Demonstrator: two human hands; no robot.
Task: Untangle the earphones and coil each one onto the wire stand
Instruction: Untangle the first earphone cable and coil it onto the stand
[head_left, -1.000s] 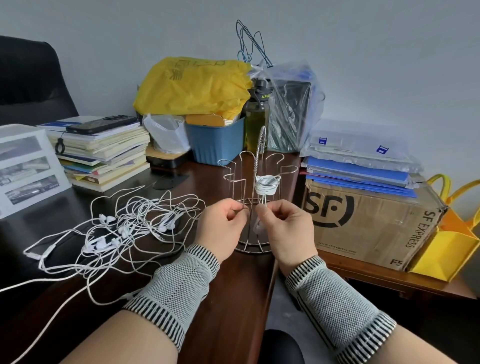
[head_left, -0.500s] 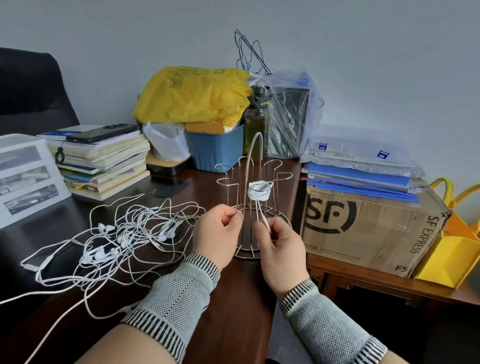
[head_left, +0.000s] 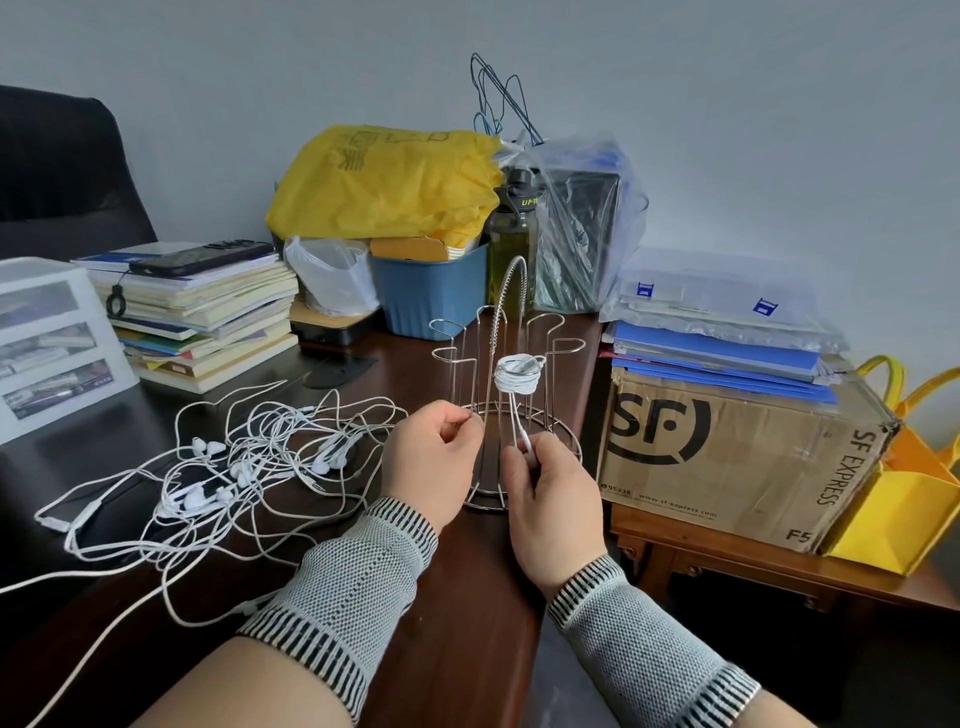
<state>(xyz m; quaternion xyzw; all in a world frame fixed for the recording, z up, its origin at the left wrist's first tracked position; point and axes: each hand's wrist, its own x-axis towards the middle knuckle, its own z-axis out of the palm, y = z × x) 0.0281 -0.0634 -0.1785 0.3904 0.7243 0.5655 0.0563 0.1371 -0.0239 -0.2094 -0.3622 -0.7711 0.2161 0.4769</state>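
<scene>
A: One coiled earphone (head_left: 518, 375) wound on a prong of the wire stand (head_left: 506, 415), just above the right hand (head_left: 553, 499). Why kept taut?

B: Likely to stop the coil slackening. Right hand curled, pinching the loose tail (head_left: 522, 434) below the coil.

A: And the left hand (head_left: 434, 462)?

B: Curled round a stand upright, probably steadying it. Exact finger contact hard to make out.

A: The rest?

B: Tangled earphones (head_left: 234, 467) heaped left of the left hand, on the desk (head_left: 467, 597). Count impossible; one cord cut off at the frame's edge.
</scene>
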